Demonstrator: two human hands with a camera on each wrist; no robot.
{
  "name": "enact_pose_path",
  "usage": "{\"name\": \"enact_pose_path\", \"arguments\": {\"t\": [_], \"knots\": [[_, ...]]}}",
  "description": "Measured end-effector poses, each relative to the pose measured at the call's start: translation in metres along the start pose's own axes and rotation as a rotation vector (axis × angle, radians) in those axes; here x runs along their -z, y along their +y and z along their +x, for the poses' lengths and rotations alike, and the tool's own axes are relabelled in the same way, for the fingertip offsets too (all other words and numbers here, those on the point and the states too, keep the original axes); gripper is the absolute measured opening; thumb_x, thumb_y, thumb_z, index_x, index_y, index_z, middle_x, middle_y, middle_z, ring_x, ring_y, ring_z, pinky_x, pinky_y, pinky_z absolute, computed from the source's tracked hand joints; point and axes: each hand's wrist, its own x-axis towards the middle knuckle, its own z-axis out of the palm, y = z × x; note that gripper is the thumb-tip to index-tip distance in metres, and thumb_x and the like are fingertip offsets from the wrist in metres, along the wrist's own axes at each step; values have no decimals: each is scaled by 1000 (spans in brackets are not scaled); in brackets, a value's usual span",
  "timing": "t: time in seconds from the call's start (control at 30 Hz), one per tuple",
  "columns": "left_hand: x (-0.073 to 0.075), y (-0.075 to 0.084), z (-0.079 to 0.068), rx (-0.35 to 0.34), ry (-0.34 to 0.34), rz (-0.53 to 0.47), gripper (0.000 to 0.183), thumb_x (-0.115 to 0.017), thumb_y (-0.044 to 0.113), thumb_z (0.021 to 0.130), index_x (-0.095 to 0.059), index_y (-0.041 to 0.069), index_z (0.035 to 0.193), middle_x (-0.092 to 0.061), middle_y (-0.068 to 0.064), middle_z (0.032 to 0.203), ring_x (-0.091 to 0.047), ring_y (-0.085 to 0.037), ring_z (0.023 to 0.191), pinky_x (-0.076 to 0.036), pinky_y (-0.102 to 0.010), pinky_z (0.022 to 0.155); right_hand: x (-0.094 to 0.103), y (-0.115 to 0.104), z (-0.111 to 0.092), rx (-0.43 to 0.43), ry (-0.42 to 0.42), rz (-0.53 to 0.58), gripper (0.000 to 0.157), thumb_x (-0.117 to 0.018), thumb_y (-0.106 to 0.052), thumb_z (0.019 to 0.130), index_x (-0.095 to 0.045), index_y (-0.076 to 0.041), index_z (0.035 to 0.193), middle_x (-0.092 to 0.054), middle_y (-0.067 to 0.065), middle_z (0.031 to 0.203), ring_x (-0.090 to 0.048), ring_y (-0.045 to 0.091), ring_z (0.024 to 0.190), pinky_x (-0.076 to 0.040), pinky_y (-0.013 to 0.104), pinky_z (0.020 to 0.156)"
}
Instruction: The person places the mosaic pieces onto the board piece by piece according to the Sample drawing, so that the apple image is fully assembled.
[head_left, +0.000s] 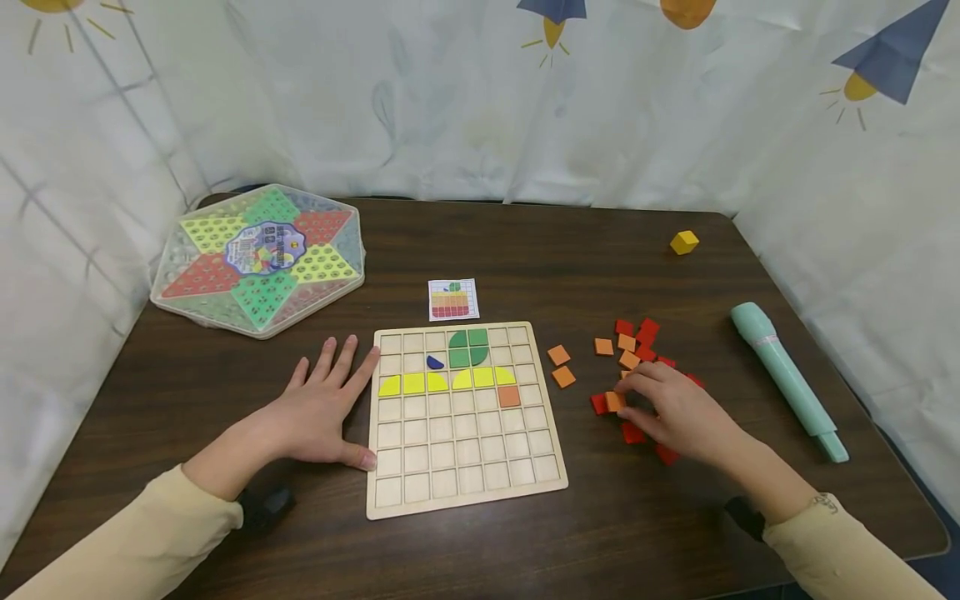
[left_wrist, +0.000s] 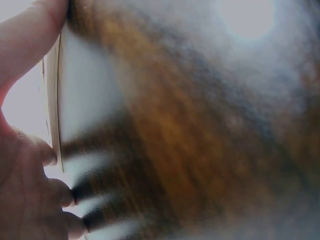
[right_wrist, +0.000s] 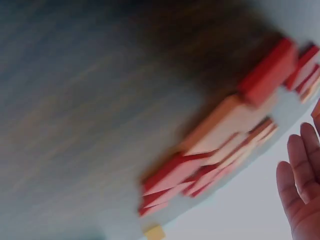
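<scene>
A wooden grid board [head_left: 441, 506] lies mid-table, holding green pieces [head_left: 468, 347], a blue half-round piece [head_left: 435, 362], a row of yellow pieces [head_left: 414, 383] and one orange square tile [head_left: 509, 396]. My left hand [head_left: 318, 414] is spread flat on the table, thumb and index fingertip at the board's left edge; its thumb [left_wrist: 25, 42] fills a corner of the left wrist view. To the right, my right hand [head_left: 675, 408] pinches an orange square tile [head_left: 614, 402] between thumb and fingertips, above loose red tiles [head_left: 633, 432] and orange tiles [head_left: 603, 347]. The hand partly covers this pile.
Behind the board lies a small printed pattern card [head_left: 453, 300]. A hexagonal game box [head_left: 258, 260] sits at the back left. On the right are a mint-green tube [head_left: 787, 379] and a yellow block [head_left: 684, 242]. Two orange tiles [head_left: 561, 367] lie beside the board.
</scene>
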Motion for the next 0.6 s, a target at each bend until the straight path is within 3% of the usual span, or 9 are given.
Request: {"name": "enact_pose_path", "arguments": {"t": [0.33, 0.6], "knots": [[2, 2, -1, 12, -14, 5, 142, -82, 72, 64, -7, 5, 165, 3, -33, 168, 6, -59, 153, -4, -81, 113, -7, -41, 32, 117, 29, 15, 28, -89, -20, 80, -73, -12, 102, -69, 0, 101, -65, 15, 90, -59, 33, 77], [3, 4, -1, 24, -32, 13, 143, -82, 72, 64, -6, 6, 165, 4, -33, 168, 8, -59, 153, -3, -81, 114, -18, -71, 59, 204, -35, 6, 28, -86, -26, 84, -72, -12, 104, -69, 1, 104, -63, 17, 93, -56, 35, 83]]}}
